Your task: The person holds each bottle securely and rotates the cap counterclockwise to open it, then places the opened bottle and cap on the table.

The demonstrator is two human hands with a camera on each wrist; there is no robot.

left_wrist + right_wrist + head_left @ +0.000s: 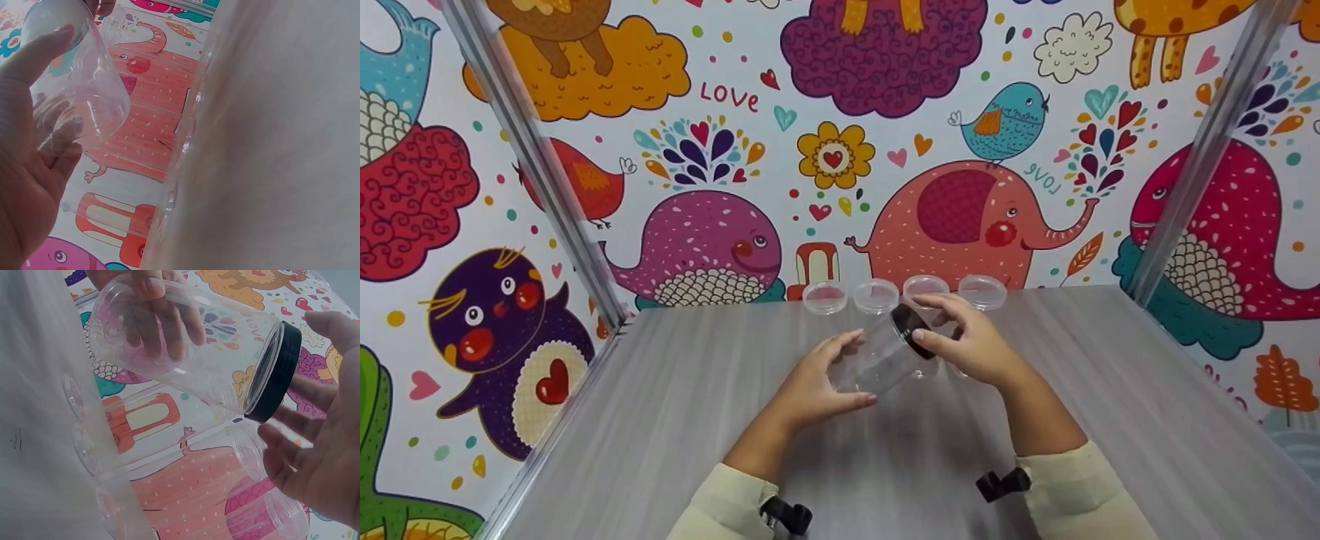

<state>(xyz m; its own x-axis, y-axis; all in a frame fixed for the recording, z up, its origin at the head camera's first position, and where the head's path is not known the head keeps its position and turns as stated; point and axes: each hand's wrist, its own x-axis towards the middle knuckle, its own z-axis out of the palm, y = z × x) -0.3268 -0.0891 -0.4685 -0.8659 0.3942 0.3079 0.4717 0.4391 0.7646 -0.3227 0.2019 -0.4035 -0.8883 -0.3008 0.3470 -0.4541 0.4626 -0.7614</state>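
Note:
A clear plastic jar (881, 364) with a black lid (911, 331) is tilted above the table, lid end up and to the right. My left hand (817, 382) holds the jar's body near its base; the left wrist view shows the thumb (48, 48) along one side and fingers round the other. Around the lid, my right hand (967, 341) is spread loosely. In the right wrist view its thumb (332, 326) stands just off the lid's upper edge, while the other fingers (284, 444) curve near the lower edge. The lid sits on the jar's mouth.
Several clear jars stand in a row at the back of the grey table (697, 420), including a left one (825, 298) and a right one (982, 292). Behind them rises a cartoon-printed wall (825, 202). Metal posts (540, 157) frame both sides.

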